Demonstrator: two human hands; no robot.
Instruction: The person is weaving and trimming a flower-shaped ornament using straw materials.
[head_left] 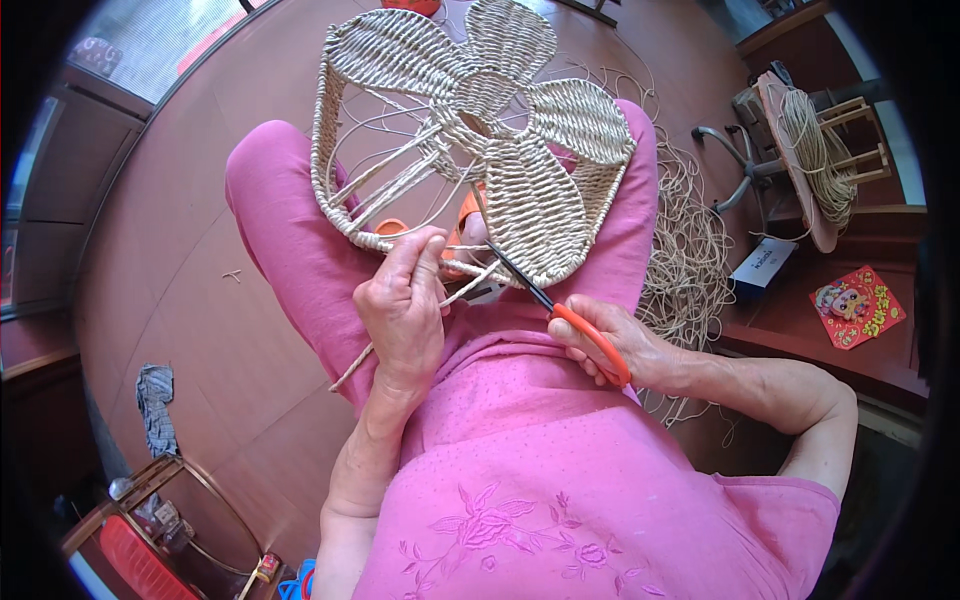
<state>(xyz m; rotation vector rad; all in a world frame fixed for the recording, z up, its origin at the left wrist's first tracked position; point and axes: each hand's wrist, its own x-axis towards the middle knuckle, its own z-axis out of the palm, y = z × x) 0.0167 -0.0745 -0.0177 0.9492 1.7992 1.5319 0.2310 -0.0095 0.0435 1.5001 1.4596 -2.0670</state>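
Observation:
A flower-shaped woven basket (540, 215) of pale twisted cord rests across my knees, its petals filled with weaving except on the near left, where bare strands run to the rim. My left hand (405, 290) pinches a cord strand (465, 247) at the near rim, and a loose tail hangs below the fist. My right hand (610, 340) grips orange-handled scissors (590, 338). Their dark blades point up and left to that strand, close to my left fingertips. Whether the blades touch the strand, I cannot tell.
A big tangle of loose cord (685, 260) lies on the floor right of my leg. Farther right, a cord bundle (815, 140) hangs over a stool beside a white-and-blue box (762, 262) and a red printed packet (858, 306). A grey cloth (157, 410) and a framed rack with a red seat (145, 560) are at left.

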